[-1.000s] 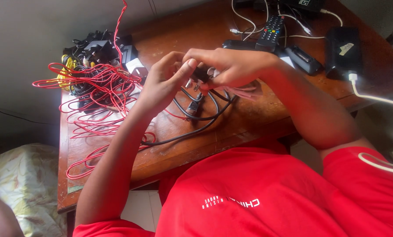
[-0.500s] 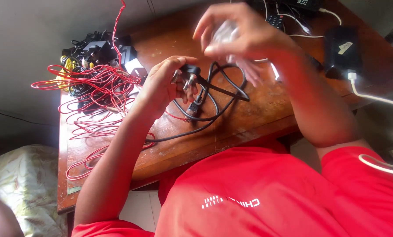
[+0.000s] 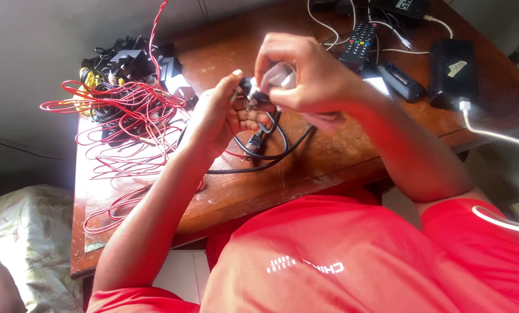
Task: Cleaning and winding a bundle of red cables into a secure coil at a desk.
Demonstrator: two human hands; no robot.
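Nearest, a black cable (image 3: 259, 165) loops on the wooden desk (image 3: 329, 156). Just above that loop, the left hand (image 3: 222, 119) curls closed around the cable's black plug (image 3: 249, 93). The right hand (image 3: 306, 78) meets it there, fingers pinched on a pale wrapper (image 3: 278, 75) pressed to the plug. Left of the plug sprawls tangled red wire (image 3: 126, 110); beyond the plug lies a remote control (image 3: 358, 43).

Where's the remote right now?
The remote lies on the table, just beyond the right hand, among white cables.
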